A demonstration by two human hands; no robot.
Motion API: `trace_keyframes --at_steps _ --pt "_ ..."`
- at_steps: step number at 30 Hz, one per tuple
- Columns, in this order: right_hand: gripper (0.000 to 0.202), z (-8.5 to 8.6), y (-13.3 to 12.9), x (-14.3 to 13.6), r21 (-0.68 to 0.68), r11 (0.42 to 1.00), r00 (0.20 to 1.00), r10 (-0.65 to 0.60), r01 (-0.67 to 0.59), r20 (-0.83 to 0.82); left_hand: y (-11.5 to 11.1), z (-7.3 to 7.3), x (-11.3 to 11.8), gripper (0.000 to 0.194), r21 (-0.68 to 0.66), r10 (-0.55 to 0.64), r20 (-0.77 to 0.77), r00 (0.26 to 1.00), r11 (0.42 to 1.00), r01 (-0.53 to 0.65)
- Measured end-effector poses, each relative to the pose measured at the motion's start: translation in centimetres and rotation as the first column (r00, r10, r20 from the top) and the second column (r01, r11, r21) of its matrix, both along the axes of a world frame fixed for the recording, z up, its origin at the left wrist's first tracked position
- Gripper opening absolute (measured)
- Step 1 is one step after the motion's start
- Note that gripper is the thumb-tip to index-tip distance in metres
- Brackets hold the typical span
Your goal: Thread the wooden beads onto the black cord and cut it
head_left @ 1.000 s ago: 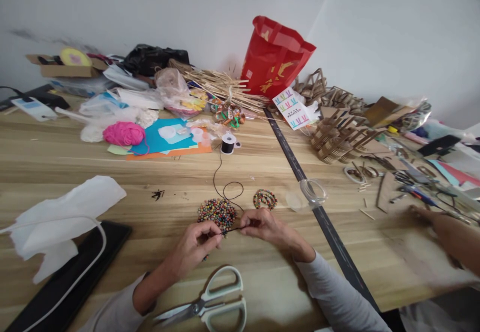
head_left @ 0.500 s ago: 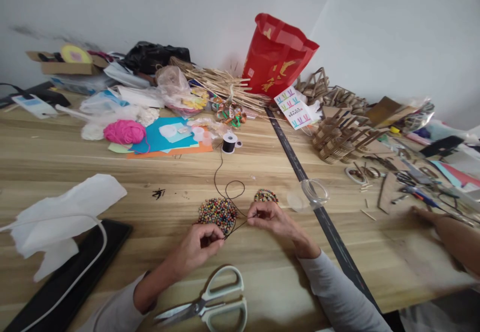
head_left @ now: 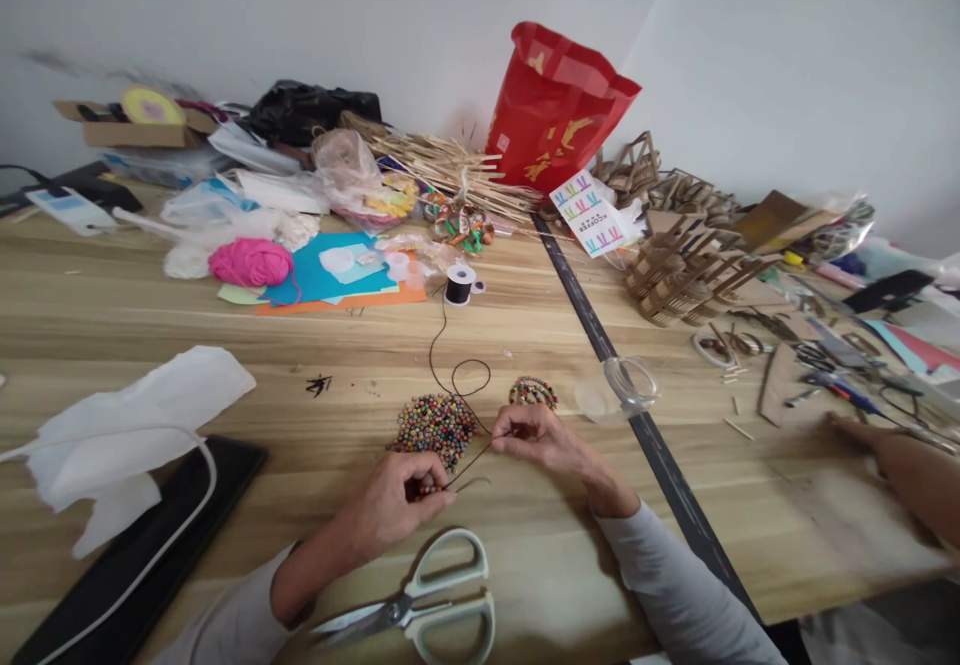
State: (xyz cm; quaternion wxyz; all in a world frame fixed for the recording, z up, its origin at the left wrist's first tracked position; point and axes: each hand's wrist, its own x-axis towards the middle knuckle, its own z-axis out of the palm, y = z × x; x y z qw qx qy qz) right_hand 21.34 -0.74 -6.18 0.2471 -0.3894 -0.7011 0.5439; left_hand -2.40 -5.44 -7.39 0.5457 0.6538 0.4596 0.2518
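My left hand [head_left: 409,485] is closed in a pinch on a thin black cord [head_left: 471,463], just in front of a pile of small multicoloured beads [head_left: 431,427]. A few beads show between its fingers. The cord runs taut to my right hand [head_left: 536,435], whose thumb and forefinger pinch it. From there the cord loops back over the table to a white spool [head_left: 459,285] wound with black cord. Just beyond my right hand lies a coil of strung beads [head_left: 533,392], partly covered by the hand. Scissors with pale handles [head_left: 448,595] lie near my left forearm.
A clear plastic ring [head_left: 631,385] lies right of the bead coil. White paper [head_left: 142,425] and a black tray-like slab [head_left: 135,555] are at left. Pink yarn [head_left: 251,263], a red bag [head_left: 559,110] and small woven baskets [head_left: 682,270] stand behind. Another person's arm [head_left: 911,470] rests at right.
My left hand has turned slightly and beads now show in its fingers. The cord between my hands is straighter, and a loose end shows beside it. My right hand has hardly moved.
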Motion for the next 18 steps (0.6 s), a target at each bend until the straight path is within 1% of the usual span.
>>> trace_keyframes --at_steps 4,7,13,18 --pt "0.033 -0.1 0.0 0.1 -0.003 1.000 1.000 -0.013 0.013 0.009 0.0 0.4 -0.1 0.018 0.019 -0.048 -0.013 0.999 0.999 0.048" --pt "0.034 -0.2 0.1 0.2 -0.003 1.000 1.000 -0.007 0.007 0.006 0.1 0.7 -0.2 0.019 0.006 -0.057 0.003 0.998 0.998 0.057" --pt "0.035 -0.5 0.1 0.3 -0.012 1.000 1.000 -0.008 0.008 -0.021 0.3 0.5 -0.3 0.021 -0.170 -0.025 0.058 0.998 0.985 0.035" --pt "0.035 -0.3 0.1 0.3 -0.021 1.000 1.000 0.003 -0.004 -0.031 0.5 -0.3 -0.6 0.024 -0.242 0.002 0.090 0.996 0.970 0.020"
